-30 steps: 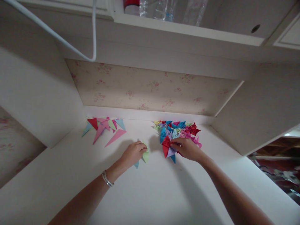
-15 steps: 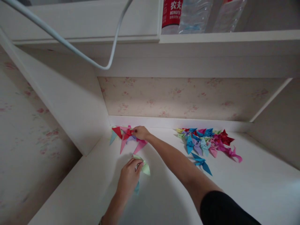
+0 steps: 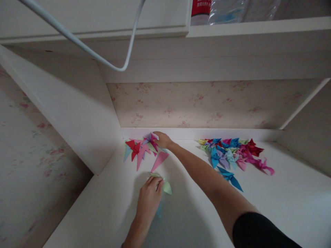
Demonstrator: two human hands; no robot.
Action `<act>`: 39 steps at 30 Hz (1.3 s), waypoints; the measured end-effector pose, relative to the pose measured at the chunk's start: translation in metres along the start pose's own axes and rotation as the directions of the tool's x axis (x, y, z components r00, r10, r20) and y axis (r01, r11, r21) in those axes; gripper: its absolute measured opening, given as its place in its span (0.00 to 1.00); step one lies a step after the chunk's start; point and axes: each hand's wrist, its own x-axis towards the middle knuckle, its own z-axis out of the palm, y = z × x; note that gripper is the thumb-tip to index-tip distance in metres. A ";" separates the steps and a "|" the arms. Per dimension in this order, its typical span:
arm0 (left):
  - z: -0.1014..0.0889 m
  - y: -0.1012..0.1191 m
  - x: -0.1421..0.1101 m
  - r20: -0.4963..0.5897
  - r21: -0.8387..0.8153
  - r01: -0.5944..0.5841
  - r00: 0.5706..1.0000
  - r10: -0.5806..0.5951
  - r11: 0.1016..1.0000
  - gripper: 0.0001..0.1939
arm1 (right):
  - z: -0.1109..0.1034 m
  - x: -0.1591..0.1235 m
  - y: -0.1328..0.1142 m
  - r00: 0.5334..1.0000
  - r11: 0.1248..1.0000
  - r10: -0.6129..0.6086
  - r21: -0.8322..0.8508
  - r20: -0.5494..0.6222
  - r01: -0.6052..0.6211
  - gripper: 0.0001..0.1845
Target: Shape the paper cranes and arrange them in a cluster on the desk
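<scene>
Your left hand (image 3: 150, 198) is low over the white desk (image 3: 111, 206), its fingers pinched on a light green paper piece (image 3: 167, 187) that sticks out on both sides of the fingertips. A light blue paper piece (image 3: 159, 210) shows just below that hand, partly in its shadow; you can't tell from here whether the hand touches it. Your right hand (image 3: 162, 140) reaches across to the back of the desk, with a black sleeve (image 3: 256, 229) on that arm. Its fingers are bent at a purple paper piece (image 3: 149, 137) at the back edge of the left-hand cluster (image 3: 139, 151), but whether they grip it or only touch it can't be told. That cluster lies flat and overlapping near the back wall, with a red paper piece (image 3: 133, 148) on top toward its left side, pink points fanning toward you, and light blue and green parts between them. Well apart on the right is a denser cluster (image 3: 230, 155) of folded shapes in blue, purple, pink, red, yellow and green, with a blue paper piece (image 3: 230, 177) at its front. Floral wallpaper (image 3: 181, 103) runs behind the desk, a white cable (image 3: 85, 48) hangs at upper left, and clear bottles (image 3: 227, 12) stand on the shelf (image 3: 258, 26) above.
</scene>
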 end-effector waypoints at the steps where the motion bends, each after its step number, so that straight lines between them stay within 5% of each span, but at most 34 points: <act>1: 0.000 0.000 0.000 -0.007 -0.009 0.002 1.000 -0.002 1.000 0.08 | -0.005 -0.015 0.004 1.000 1.000 0.011 0.022 -0.012 -0.010 0.24; 6: 0.000 -0.006 0.012 -0.016 0.007 -0.034 0.999 0.034 0.999 0.08 | -0.029 -0.128 0.030 0.997 0.980 0.079 0.186 -0.024 -0.074 0.17; 10: 0.000 -0.014 0.054 0.040 0.182 -0.117 0.993 0.111 0.976 0.10 | -0.039 -0.241 0.044 0.951 0.815 0.306 0.528 -0.041 -0.240 0.16; 13: -0.003 -0.023 0.103 0.069 0.366 -0.175 0.985 0.161 0.914 0.13 | -0.046 -0.310 0.052 0.898 0.785 0.430 0.528 -0.087 -0.324 0.18; 16: -0.007 -0.032 0.148 0.095 0.428 -0.209 0.978 0.187 0.879 0.14 | -0.059 -0.349 0.068 0.828 0.821 0.512 0.412 -0.227 -0.395 0.19; 20: -0.011 -0.040 0.174 0.062 0.447 -0.188 0.982 0.179 0.874 0.17 | -0.082 -0.357 0.093 0.800 0.899 0.417 0.064 -0.430 -0.434 0.20; 25: -0.011 -0.034 0.138 -0.016 0.415 -0.231 0.965 0.261 0.880 0.20 | -0.094 -0.343 0.120 0.824 0.847 0.356 -0.221 -0.441 -0.483 0.27; 29: -0.008 -0.014 0.075 -0.051 0.270 -0.212 0.971 0.234 0.939 0.15 | -0.090 -0.339 0.136 0.883 0.880 0.303 -0.252 -0.358 -0.403 0.21; 33: 0.000 0.015 0.016 0.048 -0.026 -0.061 0.997 0.062 0.998 0.12 | -0.091 -0.341 0.139 0.868 0.890 0.309 -0.203 -0.390 -0.408 0.17; 39: 0.019 0.039 -0.012 0.212 -0.232 0.111 0.975 -0.061 0.966 0.13 | -0.089 -0.331 0.122 0.885 0.916 0.314 -0.136 -0.344 -0.378 0.16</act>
